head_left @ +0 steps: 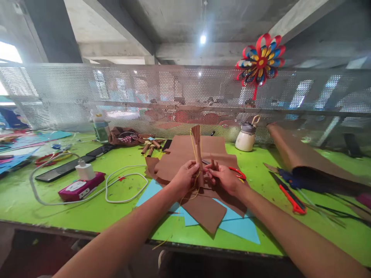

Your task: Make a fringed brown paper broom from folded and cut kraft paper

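Note:
A slim brown paper roll [198,152] with a fringed, brush-like top stands nearly upright above the table. My left hand [187,177] is closed round its lower part from the left. Yellow thread [192,144] runs along the roll and loops down below my left hand. Close to the roll's right side, my right hand [224,178] has its fingers bent together; what they pinch is too small to make out. Beneath both hands lie brown paper sheets [204,212] over light blue paper [242,229]. Red-handled scissors [239,173] lie just beyond my right hand, partly hidden.
On the green table [121,216], a power strip [82,187] with a charger and white cable sits left. Small brown rolls [150,148] lie at the back. A pale bottle [245,137], a red cutter [292,200] and a rolled brown sheet [307,150] are right.

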A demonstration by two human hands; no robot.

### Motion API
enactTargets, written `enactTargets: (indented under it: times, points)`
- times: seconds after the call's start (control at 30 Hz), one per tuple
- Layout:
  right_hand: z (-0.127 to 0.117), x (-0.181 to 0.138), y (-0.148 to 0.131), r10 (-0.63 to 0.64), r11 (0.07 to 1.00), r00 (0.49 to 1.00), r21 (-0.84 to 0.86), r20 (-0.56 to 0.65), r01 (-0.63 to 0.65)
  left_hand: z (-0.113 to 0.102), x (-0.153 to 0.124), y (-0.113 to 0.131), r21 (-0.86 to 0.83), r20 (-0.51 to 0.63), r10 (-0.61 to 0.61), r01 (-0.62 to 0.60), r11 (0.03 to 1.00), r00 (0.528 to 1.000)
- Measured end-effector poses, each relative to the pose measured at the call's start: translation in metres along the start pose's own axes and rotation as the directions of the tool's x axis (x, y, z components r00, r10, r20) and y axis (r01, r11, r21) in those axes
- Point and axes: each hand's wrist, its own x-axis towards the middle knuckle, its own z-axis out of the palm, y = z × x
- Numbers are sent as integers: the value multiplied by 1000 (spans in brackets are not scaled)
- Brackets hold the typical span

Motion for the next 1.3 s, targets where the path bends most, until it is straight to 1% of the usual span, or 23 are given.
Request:
enactTargets:
  times: [0.1, 0.2, 0.3, 0.47, 0.63, 0.73, 0.9, 0.97, 1.07, 1.3]
  points:
    - [2, 0, -1, -30, 999, 999, 19, -22, 31, -2, -1, 3, 83, -60, 18, -13, 996, 998]
    - [8, -3, -1, -7, 999, 1000, 49, -30, 8, -3, -1, 6, 81, -61, -3, 8, 997, 998]
    - [14, -8, -2, 11, 1000, 1000, 28, 26, -12, -4, -2, 7, 35, -57, -15, 17, 999, 998]
    - [19, -13, -3, 25, 994, 992, -109, 122, -11, -3, -1, 6, -9, -75, -3, 3, 1000, 997]
    - [15, -12, -2, -3, 978, 987, -206, 163, 37, -1, -1, 6, -18, -38, 16, -16, 1000, 999]
    - [13, -12, -1, 7, 977, 984, -212, 178, 32, 1, -1, 7, -65, -9, 17, -18, 998, 1000]
    - [15, -13, -2, -8, 981, 993, -194, 116, 30, 2, -3, 7, -83, 139, 38, -27, 996, 990]
    - [16, -13, -1, -19, 983, 995, -177, 102, 37, 2, -4, 8, -76, 175, 41, -28, 997, 984]
    - [16, -13, 0, -24, 986, 994, -163, 111, 42, 2, -4, 9, -56, 189, 45, -35, 998, 981]
    - [14, -12, 0, -31, 984, 993, -170, 115, 51, 2, -1, 7, -11, 147, 75, -74, 997, 986]
